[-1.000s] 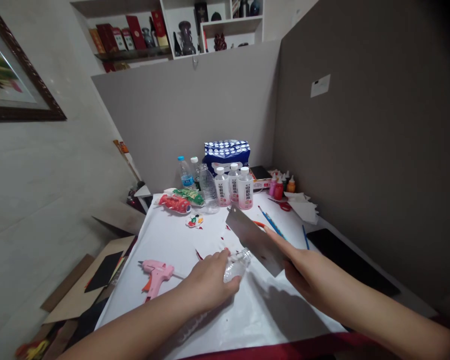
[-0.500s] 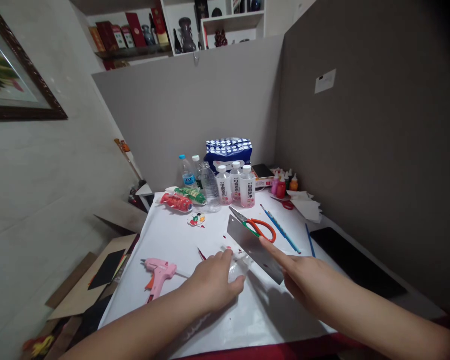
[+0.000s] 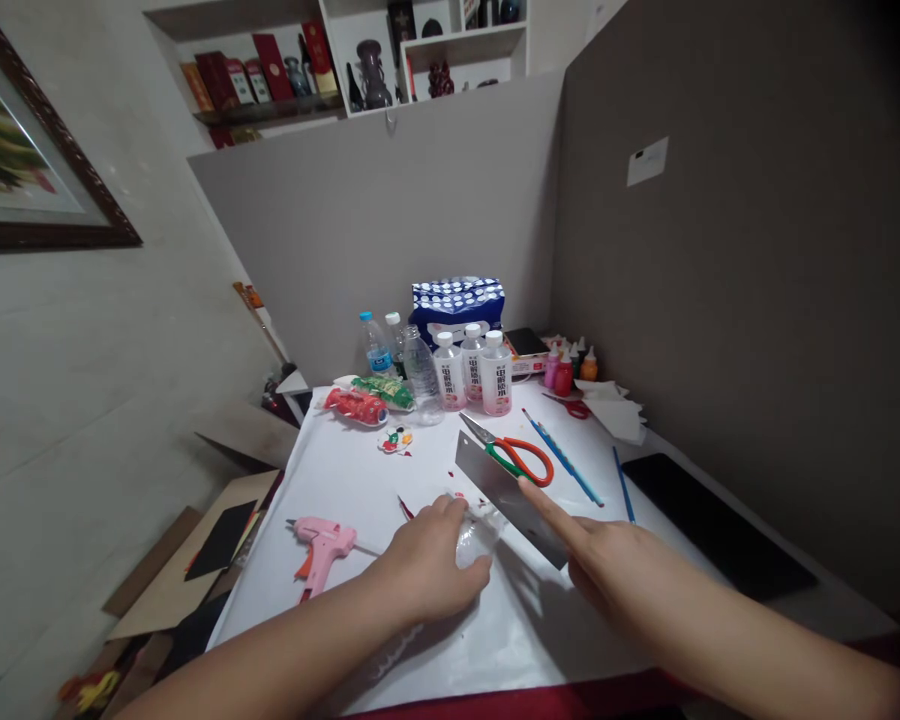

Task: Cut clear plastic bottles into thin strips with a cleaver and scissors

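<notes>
My left hand (image 3: 439,560) is closed round a clear plastic piece (image 3: 474,535) that looks like part of a bottle, low over the white table. My right hand (image 3: 596,550) grips a flat metal blade (image 3: 506,495), like a cleaver, with the index finger stretched along its top edge. The handle is hidden in the palm. The blade is tilted, its far corner close beside the scissors (image 3: 529,462) with orange and green handles. Under the blade, its contact with the plastic cannot be made out.
A pink glue gun (image 3: 322,545) lies left of my left hand. Several bottles (image 3: 497,380) stand at the back by a blue package (image 3: 457,300). Blue brushes (image 3: 570,465) and a black slab (image 3: 716,520) lie on the right. Cardboard (image 3: 180,560) is left of the table.
Both hands keep almost the same pose and hold. The view has shifted very slightly, with the glue gun appearing a little further right.
</notes>
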{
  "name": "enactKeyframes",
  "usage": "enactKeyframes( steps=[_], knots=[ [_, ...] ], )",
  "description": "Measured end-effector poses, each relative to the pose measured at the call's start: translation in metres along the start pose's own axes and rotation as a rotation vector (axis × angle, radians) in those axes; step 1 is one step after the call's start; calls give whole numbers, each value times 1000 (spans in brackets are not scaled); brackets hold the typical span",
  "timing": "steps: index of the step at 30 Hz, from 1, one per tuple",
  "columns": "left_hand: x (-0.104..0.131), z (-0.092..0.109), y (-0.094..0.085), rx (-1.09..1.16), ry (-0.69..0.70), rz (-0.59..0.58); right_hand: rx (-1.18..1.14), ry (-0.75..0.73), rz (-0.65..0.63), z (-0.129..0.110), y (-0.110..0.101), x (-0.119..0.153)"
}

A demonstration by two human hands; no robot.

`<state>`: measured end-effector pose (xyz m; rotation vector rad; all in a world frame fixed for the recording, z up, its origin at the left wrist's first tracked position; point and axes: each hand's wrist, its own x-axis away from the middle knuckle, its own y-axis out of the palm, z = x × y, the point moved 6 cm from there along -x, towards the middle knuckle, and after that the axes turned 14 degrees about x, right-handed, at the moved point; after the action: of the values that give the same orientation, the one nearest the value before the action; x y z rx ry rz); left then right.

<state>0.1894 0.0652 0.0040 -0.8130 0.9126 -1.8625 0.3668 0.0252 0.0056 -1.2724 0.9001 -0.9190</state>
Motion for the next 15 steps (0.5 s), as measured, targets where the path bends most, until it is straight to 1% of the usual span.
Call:
enactKeyframes(
  steps=[2, 4, 7, 9, 11, 15],
  knots=[
    [-2, -5, 1, 25, -1, -29, 0, 10, -18, 0, -1, 0],
    [-6, -10, 0, 50, 10, -93, 1, 18, -34, -1, -2, 0],
    [-11, -12, -5, 97, 34, -184, -35, 26, -68, -3, -3, 0],
    [-14, -13, -8, 135, 15, -210, -70, 25, -67, -3, -2, 0],
    [-16, -14, -8, 169, -13, -194, -87, 20, -27, -1, -2, 0],
    [-16, -17, -3, 179, -51, -95, -104, 26, 104, 7, -4, 3]
  ],
)
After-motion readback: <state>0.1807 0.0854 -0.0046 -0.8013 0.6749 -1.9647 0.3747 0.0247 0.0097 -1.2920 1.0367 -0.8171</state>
